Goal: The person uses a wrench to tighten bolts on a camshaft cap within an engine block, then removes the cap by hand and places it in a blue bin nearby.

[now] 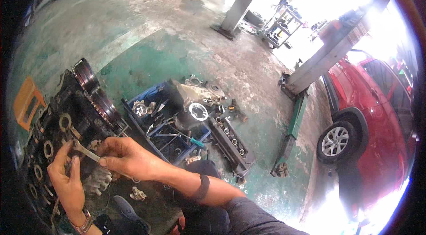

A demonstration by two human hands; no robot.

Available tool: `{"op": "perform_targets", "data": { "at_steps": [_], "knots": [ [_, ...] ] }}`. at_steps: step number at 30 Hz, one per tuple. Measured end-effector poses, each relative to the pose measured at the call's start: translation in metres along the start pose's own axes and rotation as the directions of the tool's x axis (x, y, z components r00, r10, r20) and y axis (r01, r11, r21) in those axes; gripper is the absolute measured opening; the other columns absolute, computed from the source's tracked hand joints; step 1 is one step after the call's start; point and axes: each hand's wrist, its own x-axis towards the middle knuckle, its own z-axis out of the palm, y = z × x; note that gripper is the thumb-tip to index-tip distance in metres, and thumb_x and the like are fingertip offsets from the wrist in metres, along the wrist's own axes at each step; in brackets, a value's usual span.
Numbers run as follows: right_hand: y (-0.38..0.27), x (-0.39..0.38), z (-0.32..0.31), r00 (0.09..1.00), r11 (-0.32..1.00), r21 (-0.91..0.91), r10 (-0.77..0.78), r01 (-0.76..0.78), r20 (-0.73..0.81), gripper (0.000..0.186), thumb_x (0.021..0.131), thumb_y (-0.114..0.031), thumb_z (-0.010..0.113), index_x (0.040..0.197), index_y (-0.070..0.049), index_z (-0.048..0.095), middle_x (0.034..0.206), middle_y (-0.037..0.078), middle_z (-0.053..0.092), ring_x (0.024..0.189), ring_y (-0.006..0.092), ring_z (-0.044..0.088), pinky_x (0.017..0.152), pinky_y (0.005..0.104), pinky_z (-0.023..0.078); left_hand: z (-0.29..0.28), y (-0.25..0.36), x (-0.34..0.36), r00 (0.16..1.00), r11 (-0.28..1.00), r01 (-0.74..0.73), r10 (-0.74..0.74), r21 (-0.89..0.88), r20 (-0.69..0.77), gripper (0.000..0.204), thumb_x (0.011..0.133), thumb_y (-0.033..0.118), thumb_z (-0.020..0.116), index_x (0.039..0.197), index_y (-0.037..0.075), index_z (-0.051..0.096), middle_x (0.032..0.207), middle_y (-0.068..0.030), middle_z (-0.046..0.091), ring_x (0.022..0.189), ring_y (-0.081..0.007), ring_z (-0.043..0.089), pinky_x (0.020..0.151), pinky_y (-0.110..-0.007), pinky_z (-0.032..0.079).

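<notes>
My right hand (126,157) is closed around a metal wrench (90,153), which slants up and left toward my other hand. My left hand (67,177) has bent fingers beside the wrench's far end, thumb raised. A small dark spot shows at its fingertips, too small to name. Both hands are over a dark engine block (53,135) on the left. Several metal rings (65,121) line the block's face, and dark round toothed or ribbed parts (104,104) stand along its upper edge. Part of the block is hidden behind my hands.
A blue tray (144,142) of engine parts and tools, with a green-handled screwdriver (196,142), lies right of the block. Beside it are a large metal housing (184,97) and a long black cover (230,144). A green lift arm (295,119) and a red car (372,115) stand farther right.
</notes>
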Motion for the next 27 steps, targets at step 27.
{"op": "perform_targets", "data": {
  "at_steps": [27],
  "knots": [
    [0.022, -0.001, 0.055, 0.993, 0.972, -0.214, -0.107, 0.093, -0.053, 0.022, 0.086, -0.012, 0.059, 0.085, 0.003, 0.043, 0.061, 0.012, 0.049, 0.057, 0.0172, 0.047, 0.052, 0.0368, 0.039, -0.005, 0.002, -0.001, 1.000, 0.994, -0.006, 0.003, 0.106, 0.029, 0.028, 0.084, 0.002, 0.054, 0.111, -0.007, 0.057, 0.099, -0.0145, 0.061, 0.086, -0.0183, 0.056, 0.077, -0.030, 0.043]
  ]
}}
